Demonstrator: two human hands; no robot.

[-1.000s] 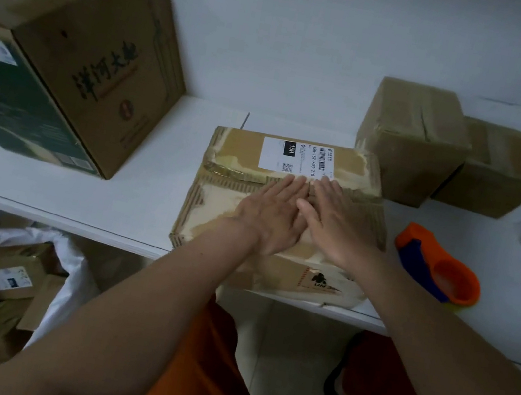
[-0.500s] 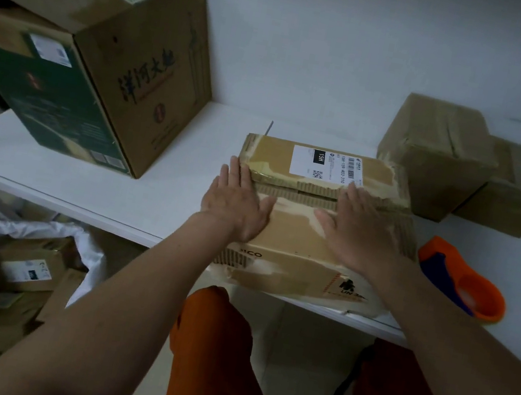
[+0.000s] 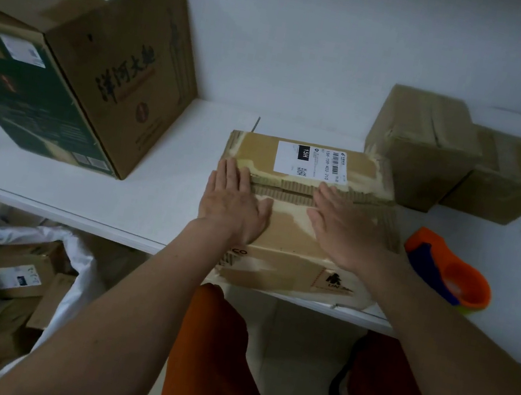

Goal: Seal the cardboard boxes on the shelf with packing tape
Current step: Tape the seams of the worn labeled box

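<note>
A flat cardboard box (image 3: 284, 233) with a white shipping label lies at the front edge of the white shelf (image 3: 134, 196). My left hand (image 3: 233, 203) presses flat on the left part of its top, fingertips at the seam between the flaps. Flat on the right part lies my right hand (image 3: 347, 230), fingers straight and pointing at the same seam. An orange and blue tape dispenser (image 3: 448, 270) lies on the shelf just right of the box, untouched.
A large brown and green carton (image 3: 79, 54) stands at the back left. Two smaller brown boxes (image 3: 428, 146) (image 3: 506, 178) sit at the back right. Below the shelf on the left, a white sack (image 3: 10, 285) holds several small parcels.
Both hands started together at the middle of the box top and have slid apart along the seam, the left going left and the right going right.
</note>
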